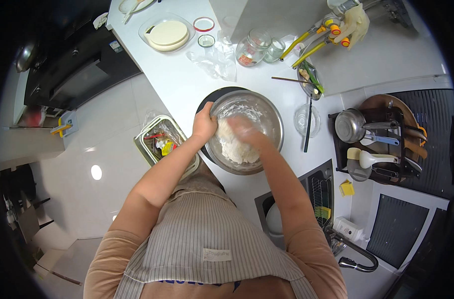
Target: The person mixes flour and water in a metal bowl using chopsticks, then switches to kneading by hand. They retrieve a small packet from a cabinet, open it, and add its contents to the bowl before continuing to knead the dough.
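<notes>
A stainless steel mixing bowl [273, 123] stands on the white countertop, partly over a dark round board or mat [211, 98]. Its near-left rim is gripped by my left hand [204, 123], thumb on the inner side. Inside lies shaggy pale dough [240, 151], and floury residue coats the bowl's wall. My right hand [244, 129] is down in the bowl at the dough, blurred by motion. How its fingers are set against the dough cannot be made out.
Glass jars [254, 48], a plastic bag [217, 59] and a kitchen scale [167, 35] stand behind the bowl. Right of it are a glass bowl [306, 119] with chopsticks [308, 136] and a plate of scallion [315, 78]. A sink [264, 202] and bin [141, 144] are nearer me.
</notes>
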### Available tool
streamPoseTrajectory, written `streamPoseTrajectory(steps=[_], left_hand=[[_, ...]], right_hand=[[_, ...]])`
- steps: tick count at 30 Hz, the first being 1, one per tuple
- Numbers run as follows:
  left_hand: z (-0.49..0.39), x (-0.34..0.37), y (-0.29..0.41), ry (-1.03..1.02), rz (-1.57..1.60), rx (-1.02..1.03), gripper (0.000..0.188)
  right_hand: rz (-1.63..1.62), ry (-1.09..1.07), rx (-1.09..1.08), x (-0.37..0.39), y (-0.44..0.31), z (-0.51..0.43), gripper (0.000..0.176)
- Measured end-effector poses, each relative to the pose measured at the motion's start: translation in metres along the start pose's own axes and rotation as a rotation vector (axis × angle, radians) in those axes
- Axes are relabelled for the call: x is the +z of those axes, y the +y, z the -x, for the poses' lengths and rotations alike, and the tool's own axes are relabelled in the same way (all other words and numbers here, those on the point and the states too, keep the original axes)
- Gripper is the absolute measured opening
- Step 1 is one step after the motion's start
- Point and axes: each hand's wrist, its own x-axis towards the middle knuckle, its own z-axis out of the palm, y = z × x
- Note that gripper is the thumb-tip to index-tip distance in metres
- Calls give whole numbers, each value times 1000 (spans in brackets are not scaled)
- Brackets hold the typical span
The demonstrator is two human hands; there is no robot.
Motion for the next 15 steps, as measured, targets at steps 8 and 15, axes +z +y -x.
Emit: streamPoseTrajectory(steps=[8,15], left_hand=[[1,0,2,14,19,9,40],[2,0,3,-14,25,-8,38]], right_hand=[[-660,514,-260,13,76,3,37],[-701,337,222,23,101,65,42]])
